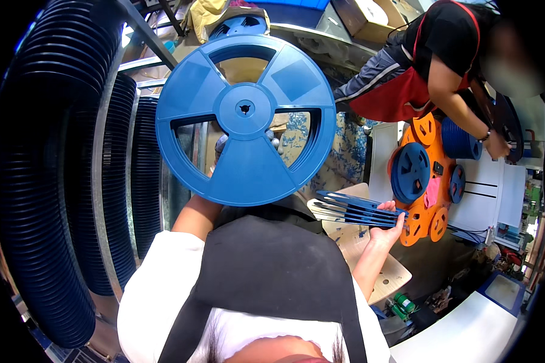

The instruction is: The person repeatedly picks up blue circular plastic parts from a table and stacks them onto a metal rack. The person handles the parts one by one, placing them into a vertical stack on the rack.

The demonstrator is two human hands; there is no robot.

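A large blue plastic reel, with wide cut-outs and a small centre hole, is held up in front of my chest. Its thick rim looks like several stacked flanges. My left hand supports it from behind and below; the reel hides most of the fingers. Out to the right, my right hand is closed around the edge of several thin blue reel flanges, seen nearly edge-on, with gaps between them. Those flanges are apart from the large reel.
Racked rows of dark blue reels line the left side behind metal rails. A wooden stool stands beside my right arm. Beyond it is an orange fixture bearing blue discs. A co-worker bends over it at the upper right.
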